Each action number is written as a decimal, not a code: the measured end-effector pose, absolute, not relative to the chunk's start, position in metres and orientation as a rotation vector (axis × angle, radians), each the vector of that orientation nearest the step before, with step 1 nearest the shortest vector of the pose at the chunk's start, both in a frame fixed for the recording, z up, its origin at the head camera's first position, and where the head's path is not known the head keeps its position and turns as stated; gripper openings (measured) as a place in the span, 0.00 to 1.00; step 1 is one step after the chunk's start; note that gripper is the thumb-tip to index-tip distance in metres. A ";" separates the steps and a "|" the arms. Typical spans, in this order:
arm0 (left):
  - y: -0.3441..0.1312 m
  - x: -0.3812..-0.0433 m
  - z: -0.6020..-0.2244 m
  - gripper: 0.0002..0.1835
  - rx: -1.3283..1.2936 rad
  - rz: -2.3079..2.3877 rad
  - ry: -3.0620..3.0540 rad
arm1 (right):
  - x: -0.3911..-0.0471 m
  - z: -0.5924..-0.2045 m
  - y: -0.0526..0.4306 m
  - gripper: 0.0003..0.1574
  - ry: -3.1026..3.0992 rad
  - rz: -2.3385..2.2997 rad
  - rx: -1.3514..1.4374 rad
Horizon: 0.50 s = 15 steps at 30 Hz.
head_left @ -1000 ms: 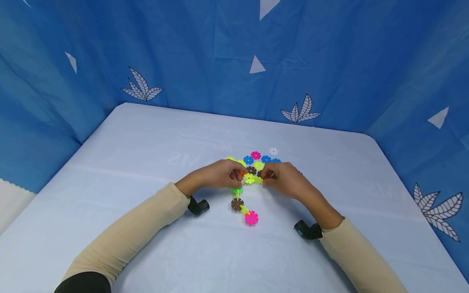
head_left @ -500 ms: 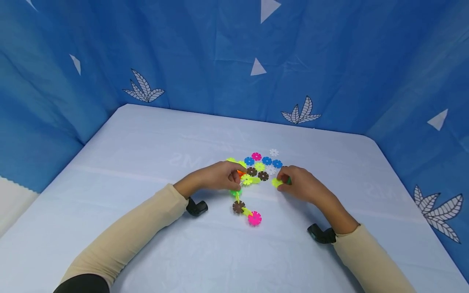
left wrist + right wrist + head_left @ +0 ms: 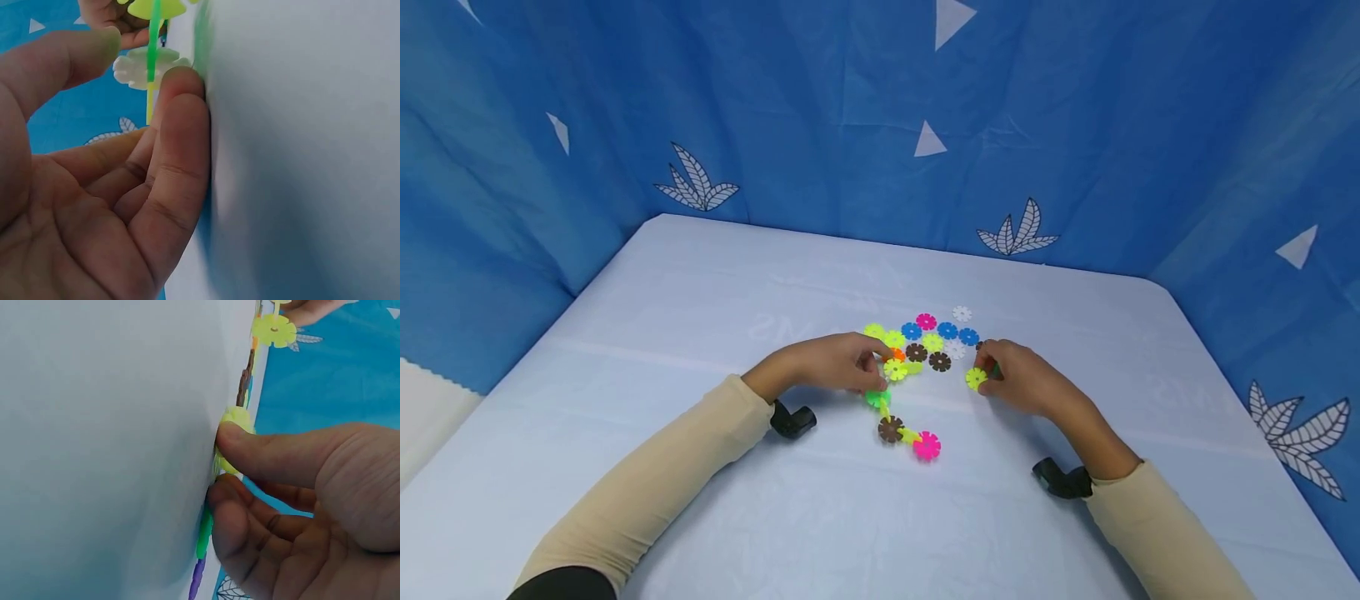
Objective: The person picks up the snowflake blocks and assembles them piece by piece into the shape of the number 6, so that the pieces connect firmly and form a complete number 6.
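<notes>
Thin, notched plastic snowflake discs are joined into a chain, with a yellow disc (image 3: 895,370), a green disc (image 3: 877,398), a brown disc (image 3: 891,430) and a pink disc (image 3: 927,446) along it. My left hand (image 3: 835,362) is at the chain's left side, thumb and fingers apart. In the left wrist view, a white disc (image 3: 132,72) of the chain stands just beyond its fingertips. My right hand (image 3: 1022,379) pinches a loose yellow disc (image 3: 976,379) at the right of the group. The right wrist view shows its thumb (image 3: 240,440) over that yellow disc.
Loose discs lie flat behind the chain, among them a brown disc (image 3: 940,362), a blue disc (image 3: 947,331), a pink disc (image 3: 926,322) and a white disc (image 3: 962,313). A white-covered table (image 3: 737,275) meets a blue curtain (image 3: 820,108) at its back.
My right hand has left the chain, moved right and taken hold of a yellow disc. My left fingers have parted and drawn slightly left; the chain's near end has shifted slightly right.
</notes>
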<state>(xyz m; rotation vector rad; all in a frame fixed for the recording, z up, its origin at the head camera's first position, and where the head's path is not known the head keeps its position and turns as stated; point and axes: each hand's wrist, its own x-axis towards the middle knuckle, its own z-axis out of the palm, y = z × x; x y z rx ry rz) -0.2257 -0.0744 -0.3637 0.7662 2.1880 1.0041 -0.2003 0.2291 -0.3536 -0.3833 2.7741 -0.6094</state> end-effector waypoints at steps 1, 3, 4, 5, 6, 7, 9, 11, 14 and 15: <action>-0.075 -0.226 -0.363 0.28 0.758 1.018 2.177 | -0.200 -0.354 0.229 0.13 2.772 -0.631 -0.380; -0.075 -0.227 -0.363 0.25 0.741 1.047 2.166 | -0.200 -0.354 0.228 0.12 2.755 -0.702 -0.374; -0.075 -0.227 -0.362 0.23 0.737 1.069 2.161 | -0.199 -0.354 0.228 0.10 2.735 -0.756 -0.367; -0.074 -0.227 -0.362 0.22 0.729 1.086 2.160 | -0.200 -0.355 0.227 0.09 2.710 -0.814 -0.368; -0.073 -0.228 -0.363 0.21 0.724 1.103 2.162 | -0.200 -0.356 0.226 0.08 2.677 -0.878 -0.369; -0.072 -0.228 -0.363 0.20 0.723 1.114 2.168 | -0.201 -0.357 0.225 0.08 2.642 -0.932 -0.367; -0.070 -0.229 -0.364 0.19 0.716 1.129 2.180 | -0.202 -0.358 0.222 0.07 2.560 -1.040 -0.360; -0.067 -0.229 -0.364 0.19 0.702 1.127 2.193 | -0.205 -0.360 0.218 0.06 2.499 -1.104 -0.329; -0.064 -0.230 -0.365 0.19 0.700 1.113 2.210 | -0.210 -0.362 0.211 0.05 2.427 -1.174 -0.281; -0.063 -0.230 -0.365 0.19 0.703 1.108 2.214 | -0.212 -0.363 0.210 0.05 2.413 -1.187 -0.262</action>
